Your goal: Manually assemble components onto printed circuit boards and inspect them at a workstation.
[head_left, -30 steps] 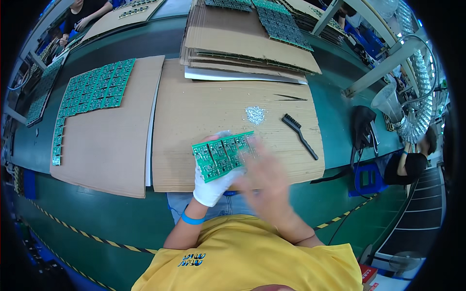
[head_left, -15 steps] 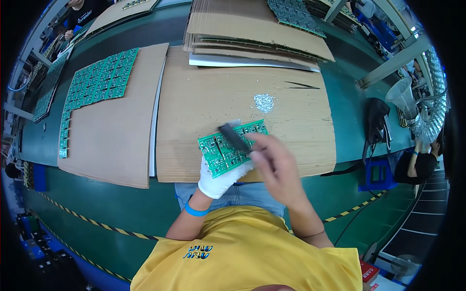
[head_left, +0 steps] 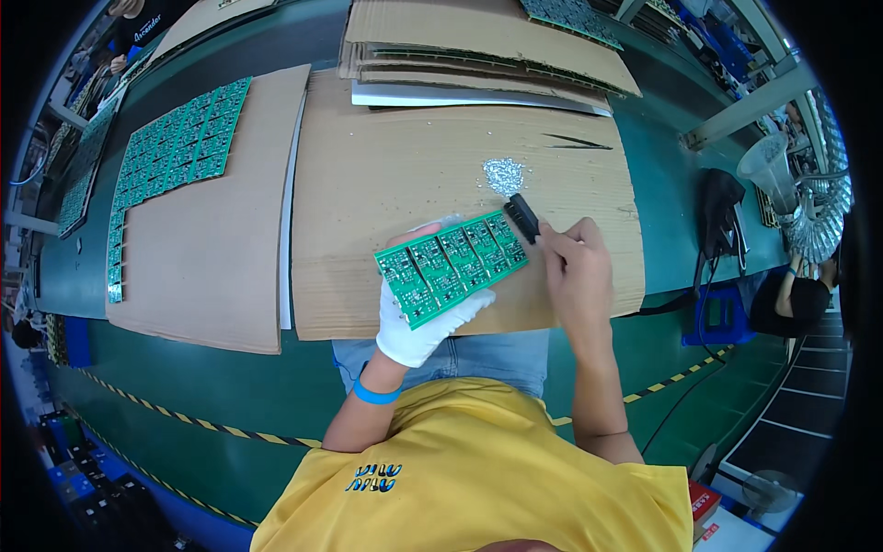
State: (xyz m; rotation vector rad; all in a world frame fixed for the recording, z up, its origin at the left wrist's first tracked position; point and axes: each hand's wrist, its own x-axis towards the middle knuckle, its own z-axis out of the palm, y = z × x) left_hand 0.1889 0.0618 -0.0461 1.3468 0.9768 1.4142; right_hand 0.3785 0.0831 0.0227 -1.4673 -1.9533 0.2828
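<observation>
Left hand [head_left: 418, 322], white-gloved, grips green circuit-board panel [head_left: 452, 266] from below | right hand [head_left: 578, 276], bare, holds black brush [head_left: 523, 217] at panel's right end | pile of small silvery bits [head_left: 503, 174] just beyond brush | all above brown cardboard sheet [head_left: 414, 175] on green bench [head_left: 681, 193]

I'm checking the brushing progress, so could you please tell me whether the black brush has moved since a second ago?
Yes. The black brush left its spot right of the shiny scrap pile; the right hand now holds it just below the pile.
</observation>
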